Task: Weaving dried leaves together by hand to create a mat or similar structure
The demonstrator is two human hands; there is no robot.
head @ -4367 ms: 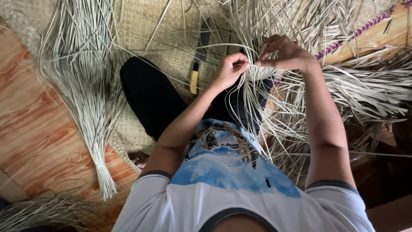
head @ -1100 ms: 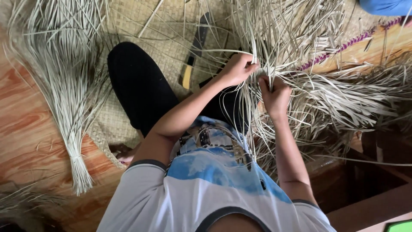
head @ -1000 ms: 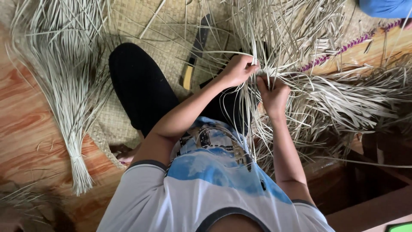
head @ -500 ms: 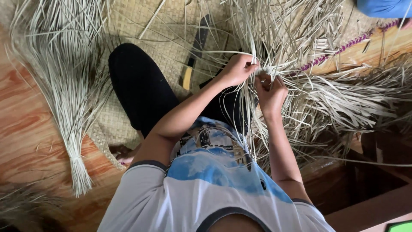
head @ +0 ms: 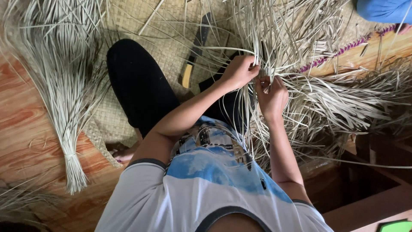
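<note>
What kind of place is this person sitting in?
Likely a home weaving spot on the floor. Both hands, left hand and right hand, work pale leaf strips on a woven mat, with a tied strip bundle and a knife nearby.

The pale straw strips [head: 296,92] are long, flat and narrow, dry and cream-coloured, lying in a loose tangled heap to the right of the black-trousered knee [head: 137,86]. Their ends fan out in every direction (some arching up, some bent flat), and a few thin ones curve leftward over the knee. Where they gather just right of the knee, several stand nearly upright and bunched together.
</note>
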